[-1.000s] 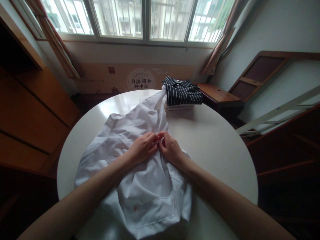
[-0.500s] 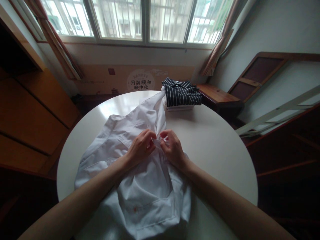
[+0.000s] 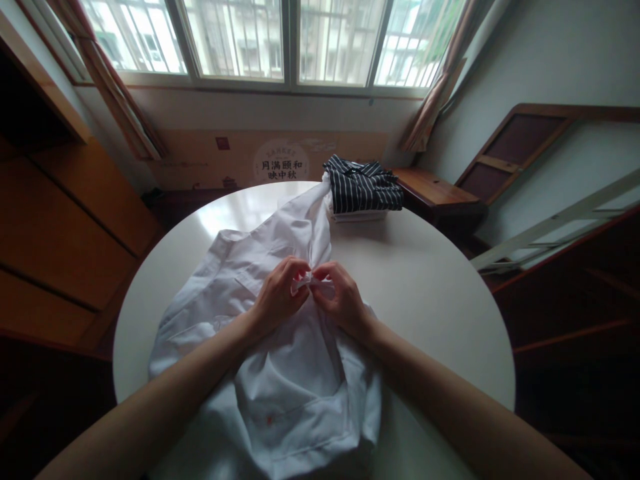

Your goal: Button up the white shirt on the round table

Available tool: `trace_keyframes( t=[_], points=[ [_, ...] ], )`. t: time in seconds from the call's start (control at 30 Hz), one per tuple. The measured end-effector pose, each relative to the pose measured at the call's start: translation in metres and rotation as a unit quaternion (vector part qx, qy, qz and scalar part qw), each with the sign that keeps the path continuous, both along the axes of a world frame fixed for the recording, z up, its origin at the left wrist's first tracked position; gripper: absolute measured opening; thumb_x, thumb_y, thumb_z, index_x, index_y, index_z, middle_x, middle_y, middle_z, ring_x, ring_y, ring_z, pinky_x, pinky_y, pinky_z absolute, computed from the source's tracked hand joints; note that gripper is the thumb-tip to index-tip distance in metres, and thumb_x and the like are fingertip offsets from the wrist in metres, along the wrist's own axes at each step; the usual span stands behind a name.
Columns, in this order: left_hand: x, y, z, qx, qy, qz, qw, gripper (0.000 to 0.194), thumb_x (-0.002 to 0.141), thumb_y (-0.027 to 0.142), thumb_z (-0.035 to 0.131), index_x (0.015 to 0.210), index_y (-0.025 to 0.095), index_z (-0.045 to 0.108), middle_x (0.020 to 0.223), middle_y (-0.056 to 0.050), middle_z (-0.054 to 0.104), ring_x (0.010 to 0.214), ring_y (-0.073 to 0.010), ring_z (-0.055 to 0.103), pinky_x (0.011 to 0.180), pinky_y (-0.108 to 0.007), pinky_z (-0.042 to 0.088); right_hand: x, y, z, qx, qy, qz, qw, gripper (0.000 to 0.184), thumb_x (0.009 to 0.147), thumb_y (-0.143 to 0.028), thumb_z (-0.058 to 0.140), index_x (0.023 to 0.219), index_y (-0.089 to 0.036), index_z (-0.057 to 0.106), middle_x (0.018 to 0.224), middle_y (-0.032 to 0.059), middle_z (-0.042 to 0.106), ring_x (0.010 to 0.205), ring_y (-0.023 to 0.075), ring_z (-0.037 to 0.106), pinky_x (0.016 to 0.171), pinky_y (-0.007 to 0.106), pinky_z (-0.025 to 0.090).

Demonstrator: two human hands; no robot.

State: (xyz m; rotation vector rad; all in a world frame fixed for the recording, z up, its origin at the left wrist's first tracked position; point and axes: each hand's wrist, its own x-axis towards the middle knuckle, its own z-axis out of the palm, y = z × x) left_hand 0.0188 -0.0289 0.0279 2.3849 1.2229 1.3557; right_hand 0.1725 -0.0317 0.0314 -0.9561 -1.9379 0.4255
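A white coat [image 3: 295,373] lies spread and rumpled over the left and middle of the round table, with a small orange-red mark near its lower edge. Both hands meet at the coat's middle, fingertips nearly touching. My left hand [image 3: 280,290] is closed, pinching a narrow fold of the white cloth between thumb and fingers. Opposite it, my right hand [image 3: 343,297] pinches the same edge, also closed. Any button between the fingertips is too small to make out. The coat's far end reaches up to the stack of folded clothes.
A black-and-white striped shirt [image 3: 365,187] tops a folded stack at the back of the white table [image 3: 440,313]. Behind it stand a wooden bench [image 3: 435,187] and a barred window [image 3: 240,40]. Wooden cabinets [image 3: 65,227] are at left, a pale metal rail [image 3: 560,223] at right.
The fingertips have come closer together, and the pinched strip of cloth has turned between them. The rest of the coat and the stack lie as before.
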Motion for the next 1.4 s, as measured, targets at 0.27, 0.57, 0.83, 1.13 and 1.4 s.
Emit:
trace_keyframes(
  t=[0.27, 0.57, 0.83, 1.13, 1.4],
  points=[
    [0.0009, -0.0013, 0.0015, -0.03, 0.027, 0.001, 0.999, 0.025, 0.066, 0.009, 0.05, 0.088, 0.019, 0.045, 0.078, 0.0, 0.05, 0.072, -0.0125, 0.049, 0.065, -0.024, 0.042, 0.0014, 0.0036, -0.0048, -0.02, 0.013, -0.014, 1.0, 0.005, 0.074, -0.015, 0.053, 0.078, -0.019, 0.054, 0.077, 0.0014, 0.056, 0.074, 0.0136, 0.052, 0.07, 0.026, 0.043],
    [0.001, -0.0025, 0.0036, -0.056, 0.059, 0.035, 0.996, 0.007, 0.075, 0.022, 0.053, 0.079, 0.018, 0.049, 0.072, 0.001, 0.054, 0.067, -0.0119, 0.05, 0.062, -0.023, 0.04, 0.0007, 0.0037, -0.0054, -0.025, 0.01, -0.033, 0.999, 0.006, 0.073, -0.014, 0.053, 0.076, -0.019, 0.055, 0.076, 0.0017, 0.058, 0.073, 0.014, 0.053, 0.069, 0.027, 0.043],
    [0.0012, -0.0034, 0.0053, -0.065, 0.048, 0.043, 0.996, 0.009, 0.079, 0.016, 0.047, 0.077, 0.019, 0.055, 0.073, -0.001, 0.057, 0.069, -0.0128, 0.052, 0.064, -0.024, 0.04, 0.0007, 0.0044, -0.0054, -0.024, 0.017, -0.038, 0.999, 0.006, 0.075, -0.015, 0.052, 0.077, -0.018, 0.055, 0.078, 0.0022, 0.058, 0.073, 0.0139, 0.053, 0.069, 0.027, 0.043],
    [0.001, -0.0012, 0.0041, -0.067, 0.071, 0.074, 0.992, 0.005, 0.079, 0.022, 0.049, 0.075, 0.018, 0.049, 0.072, 0.0, 0.053, 0.067, -0.0132, 0.049, 0.061, -0.025, 0.038, 0.0005, 0.0043, -0.0057, -0.021, 0.012, -0.044, 0.999, 0.006, 0.075, -0.014, 0.051, 0.077, -0.018, 0.054, 0.077, 0.0021, 0.057, 0.073, 0.014, 0.053, 0.069, 0.027, 0.043],
    [0.0011, -0.0009, 0.0049, -0.075, 0.029, -0.001, 0.997, 0.01, 0.076, 0.011, 0.049, 0.083, 0.019, 0.051, 0.089, -0.002, 0.057, 0.081, -0.0138, 0.052, 0.072, -0.026, 0.042, 0.0007, 0.0045, -0.0067, -0.019, 0.012, -0.043, 0.999, 0.006, 0.074, -0.013, 0.052, 0.077, -0.018, 0.055, 0.077, 0.0018, 0.057, 0.073, 0.0133, 0.053, 0.069, 0.026, 0.042]
  ],
)
